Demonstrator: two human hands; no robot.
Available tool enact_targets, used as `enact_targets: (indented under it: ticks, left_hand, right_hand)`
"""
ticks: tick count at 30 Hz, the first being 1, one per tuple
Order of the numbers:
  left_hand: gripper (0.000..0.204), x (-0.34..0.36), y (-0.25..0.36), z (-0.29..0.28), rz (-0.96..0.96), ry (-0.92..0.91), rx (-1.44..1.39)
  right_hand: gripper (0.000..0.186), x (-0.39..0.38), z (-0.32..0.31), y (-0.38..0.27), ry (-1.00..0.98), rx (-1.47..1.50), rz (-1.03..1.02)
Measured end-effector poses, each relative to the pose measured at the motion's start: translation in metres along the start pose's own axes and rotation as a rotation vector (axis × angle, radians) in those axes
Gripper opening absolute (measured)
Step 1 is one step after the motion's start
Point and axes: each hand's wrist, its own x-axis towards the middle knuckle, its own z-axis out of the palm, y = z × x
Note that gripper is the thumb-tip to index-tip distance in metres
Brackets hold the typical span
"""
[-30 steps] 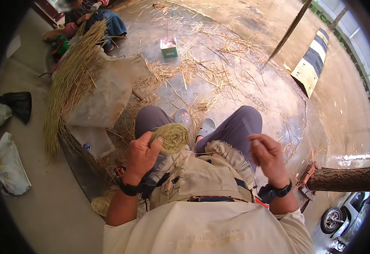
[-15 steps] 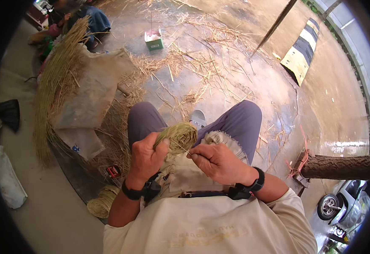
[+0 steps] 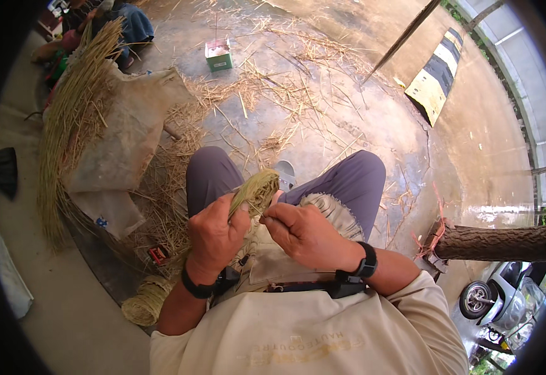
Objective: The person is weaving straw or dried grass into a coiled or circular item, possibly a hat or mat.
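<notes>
Between my knees, my left hand is closed around the lower left side of a coiled straw braid, a greenish-yellow roll tilted away from me. My right hand is pinched shut just right of the left thumb, close to the coil's lower edge. A thin pale strand showed at these fingertips a moment ago; now it is mostly hidden, and whether it is straw or a needle I cannot tell. Beneath both hands a pale cloth covers my lap.
Another straw coil lies by my left elbow, near a small red box. A long straw bundle rests beside a dirty sheet at left. Ahead stands a green box; a log is at right. Someone sits far left.
The coil has tipped and turned, so its spiral face shows less. My right hand has moved left, closer to the left thumb, and the strand between the hands has shortened from view.
</notes>
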Motion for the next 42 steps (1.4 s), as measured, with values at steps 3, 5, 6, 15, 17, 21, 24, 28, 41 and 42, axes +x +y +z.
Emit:
enact_targets:
  ticks: [3,5,6,15,17,21,24,28,41,42]
  left_hand:
    - [0.017,-0.004,0.001,-0.001,0.052,-0.057,-0.023]
    - [0.017,-0.005,-0.001,-0.001,0.066,-0.070,-0.020]
    - [0.017,-0.005,-0.003,-0.001,0.081,-0.085,-0.016]
    - [0.020,0.005,-0.014,-0.017,0.142,-0.041,0.116]
    - [0.020,-0.001,-0.001,-0.015,0.205,-0.121,0.106]
    - [0.020,-0.003,-0.006,-0.008,0.265,-0.152,0.083]
    - [0.016,-0.008,-0.002,-0.013,0.319,-0.236,0.168]
    - [0.019,-0.009,0.012,-0.006,0.434,-0.299,0.156]
    - [0.018,-0.011,0.008,-0.011,0.441,-0.322,0.149]
    - [0.017,-0.012,0.006,-0.014,0.417,-0.328,0.147]
  right_hand:
    - [0.014,0.006,0.006,0.005,0.002,-0.043,-0.030]
    - [0.016,0.008,0.007,0.006,-0.038,0.059,0.083]
    - [0.018,0.009,0.007,0.006,-0.074,0.163,0.197]
    - [0.017,-0.013,0.002,0.005,-0.208,0.188,0.119]
    - [0.016,-0.008,0.002,0.000,-0.168,0.230,0.190]
    - [0.014,-0.008,-0.004,0.003,-0.113,-0.142,-0.070]
    - [0.017,-0.006,-0.022,0.010,0.200,-0.350,-0.257]
    - [0.017,0.017,-0.021,0.014,-0.005,-0.423,-0.226]
    - [0.021,0.026,-0.013,0.026,-0.080,0.122,-0.101]
    - [0.022,0.027,-0.021,0.014,-0.003,0.553,0.108]
